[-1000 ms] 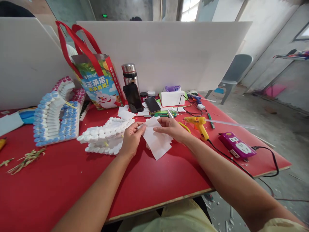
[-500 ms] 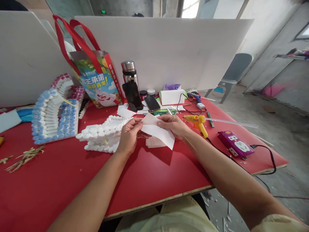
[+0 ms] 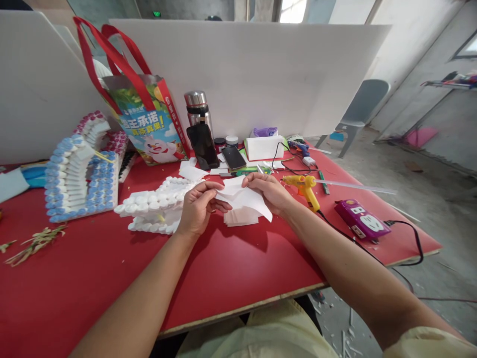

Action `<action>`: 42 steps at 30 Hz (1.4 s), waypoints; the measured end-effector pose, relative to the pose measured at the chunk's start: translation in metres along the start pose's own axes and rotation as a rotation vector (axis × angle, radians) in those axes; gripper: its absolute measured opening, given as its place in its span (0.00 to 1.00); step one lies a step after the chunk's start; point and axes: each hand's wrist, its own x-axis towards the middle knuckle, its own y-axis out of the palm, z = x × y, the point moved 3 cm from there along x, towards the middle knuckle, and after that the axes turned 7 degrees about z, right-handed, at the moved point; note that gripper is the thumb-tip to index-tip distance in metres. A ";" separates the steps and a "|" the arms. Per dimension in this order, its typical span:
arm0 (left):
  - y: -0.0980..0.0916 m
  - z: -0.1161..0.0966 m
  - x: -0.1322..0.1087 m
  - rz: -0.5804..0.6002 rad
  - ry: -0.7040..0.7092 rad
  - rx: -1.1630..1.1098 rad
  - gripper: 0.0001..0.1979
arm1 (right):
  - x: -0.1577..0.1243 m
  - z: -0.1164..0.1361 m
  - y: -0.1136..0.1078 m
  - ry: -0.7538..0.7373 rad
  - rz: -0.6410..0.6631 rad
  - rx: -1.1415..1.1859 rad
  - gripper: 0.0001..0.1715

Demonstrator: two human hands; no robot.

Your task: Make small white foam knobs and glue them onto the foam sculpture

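Observation:
A thin white sheet of paper (image 3: 251,201) is held above the red table, creased and with one corner pointing to the right. My left hand (image 3: 199,206) pinches its left edge between thumb and fingers. On the opposite side, my right hand (image 3: 269,191) grips the upper right part, thumb and fingers closed on it. Just beneath lies a small stack of white paper (image 3: 241,218), partly covered by the held sheet. Beside my left hand stands a white model (image 3: 149,204) built of small rounded pieces; the hand hides its right end.
A yellow glue gun (image 3: 306,188) with a clear stick and a purple power socket (image 3: 361,219) lie at right, cords trailing. Behind are a thermos (image 3: 197,107), two phones and a tissue pack. A blue-and-white model (image 3: 80,179) and a shopping bag (image 3: 149,119) stand left.
The sheet has been turned and lifted at its right corner, so it hangs less steeply. My left fingers are spread a little more. The view has shifted slightly.

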 end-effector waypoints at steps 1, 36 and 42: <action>-0.001 0.000 0.000 0.000 -0.002 0.004 0.08 | 0.000 0.000 0.000 -0.002 -0.002 -0.013 0.08; -0.005 0.008 0.005 -0.019 0.006 -0.007 0.10 | 0.002 -0.005 -0.006 -0.037 0.054 -0.066 0.08; -0.005 0.007 0.004 0.030 -0.037 -0.037 0.13 | -0.004 -0.003 -0.004 -0.040 0.082 -0.287 0.10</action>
